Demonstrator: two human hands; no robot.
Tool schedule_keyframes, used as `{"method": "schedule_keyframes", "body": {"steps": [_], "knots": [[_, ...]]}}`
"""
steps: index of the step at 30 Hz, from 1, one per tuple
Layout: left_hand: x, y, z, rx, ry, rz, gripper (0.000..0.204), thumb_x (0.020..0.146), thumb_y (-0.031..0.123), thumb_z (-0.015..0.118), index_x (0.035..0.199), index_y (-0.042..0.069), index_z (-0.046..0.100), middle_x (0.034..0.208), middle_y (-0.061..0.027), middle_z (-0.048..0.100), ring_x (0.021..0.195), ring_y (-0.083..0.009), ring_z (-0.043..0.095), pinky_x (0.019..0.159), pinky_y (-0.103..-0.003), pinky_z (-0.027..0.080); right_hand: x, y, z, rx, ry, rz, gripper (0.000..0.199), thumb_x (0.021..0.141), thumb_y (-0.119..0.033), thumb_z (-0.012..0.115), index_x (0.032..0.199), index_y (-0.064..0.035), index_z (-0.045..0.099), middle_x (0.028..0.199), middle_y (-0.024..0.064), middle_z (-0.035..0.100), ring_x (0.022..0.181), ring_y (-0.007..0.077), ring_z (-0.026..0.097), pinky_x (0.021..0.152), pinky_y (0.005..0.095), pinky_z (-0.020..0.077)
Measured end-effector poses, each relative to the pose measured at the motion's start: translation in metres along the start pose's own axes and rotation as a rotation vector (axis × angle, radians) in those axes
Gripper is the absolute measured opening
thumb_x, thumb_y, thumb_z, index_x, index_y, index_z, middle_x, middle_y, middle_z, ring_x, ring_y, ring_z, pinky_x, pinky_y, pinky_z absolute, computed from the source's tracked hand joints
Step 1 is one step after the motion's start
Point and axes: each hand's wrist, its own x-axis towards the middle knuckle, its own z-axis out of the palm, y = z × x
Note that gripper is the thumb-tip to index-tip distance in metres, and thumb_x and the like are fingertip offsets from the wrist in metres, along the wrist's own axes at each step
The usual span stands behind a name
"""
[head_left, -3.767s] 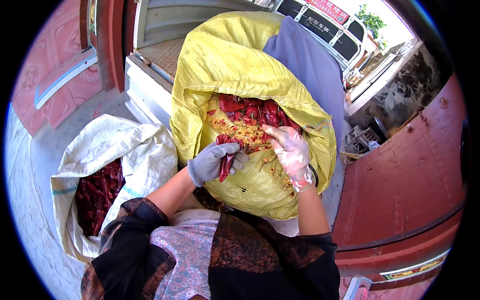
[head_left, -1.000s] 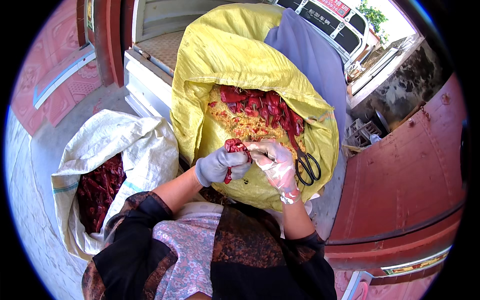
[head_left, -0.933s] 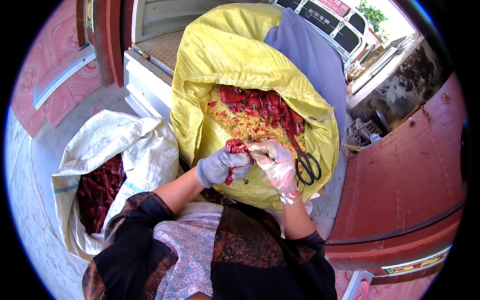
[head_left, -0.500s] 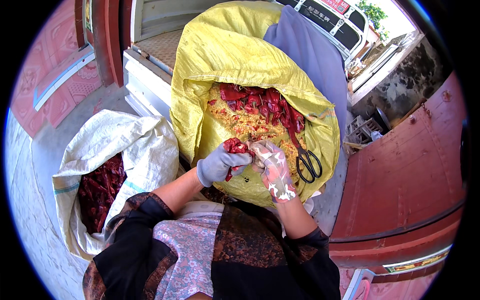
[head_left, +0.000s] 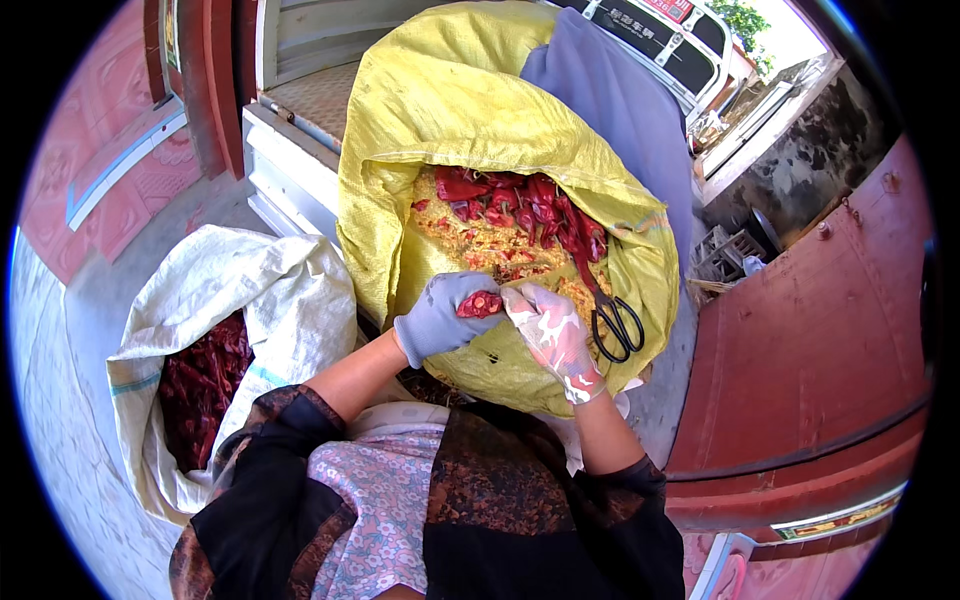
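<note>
A dried red chili pepper [head_left: 480, 304] is gripped in my left hand [head_left: 447, 315], which wears a grey glove with the fingers closed round it. The pepper's end shows a ragged, pale-flecked opening. Right beside it my right hand [head_left: 548, 330], in a pink-and-white camouflage glove, has its fingers curled and pressed together at the pepper's right end; anything in that pinch is hidden. Both hands are over the mouth of a yellow woven sack [head_left: 445, 120]. On it are yellow chili seeds [head_left: 455, 235] and a heap of dried red chilies [head_left: 540, 207]. Black-handled scissors [head_left: 619, 332] rest there, blades among the chilies.
To the left stands a white woven sack [head_left: 300, 275] with dark red dried chilies [head_left: 205, 390] inside. A grey-blue cloth [head_left: 610, 100] lies behind the yellow sack. Beyond is a white truck bed side [head_left: 290, 170]. A red metal gate [head_left: 800, 350] is at the right.
My right hand has shifted slightly right and down, and its fingers have moved off the top of the pepper. The pepper has turned in my left hand, so its open end now shows.
</note>
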Motion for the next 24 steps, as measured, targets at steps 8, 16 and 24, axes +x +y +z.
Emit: {"method": "schedule_keyframes", "body": {"steps": [8, 16, 24], "knots": [[0.005, -0.001, 0.0, 0.073, 0.027, 0.157, 0.016, 0.068, 0.01, 0.07, 0.08, 0.007, 0.06, 0.069, -0.0122, 0.057, 0.063, -0.0316, 0.057, 0.058, -0.037, 0.046, -0.002, 0.007, 0.014, 0.586, 0.12, 0.252, 0.023, 0.084, -0.024, 0.064, 0.09, -0.0014, 0.064, 0.067, -0.0018, 0.055, 0.055, 0.0073, 0.047, 0.048, 0.0231, 0.0345], [0.001, 0.001, 0.0, 0.095, 0.108, 0.141, 0.017, 0.068, 0.007, 0.07, 0.081, 0.005, 0.06, 0.072, -0.0123, 0.058, 0.065, -0.0314, 0.058, 0.059, -0.036, 0.047, 0.001, 0.009, 0.049, 1.232, 0.247, 0.506, 0.021, 0.085, -0.032, 0.056, 0.081, -0.0114, 0.052, 0.058, -0.0008, 0.043, 0.042, 0.011, 0.037, 0.04, 0.0259, 0.0268], [-0.002, 0.01, 0.01, -0.316, 0.175, -0.241, 0.012, 0.076, 0.009, 0.069, 0.082, 0.001, 0.062, 0.066, -0.002, 0.057, 0.059, -0.0084, 0.051, 0.056, -0.026, 0.044, 0.009, 0.035, 0.031, 1.048, 0.421, 0.259, 0.023, 0.088, -0.022, 0.055, 0.07, -0.01, 0.049, 0.058, -0.0009, 0.049, 0.045, 0.0086, 0.044, 0.04, 0.0236, 0.0326]]}}
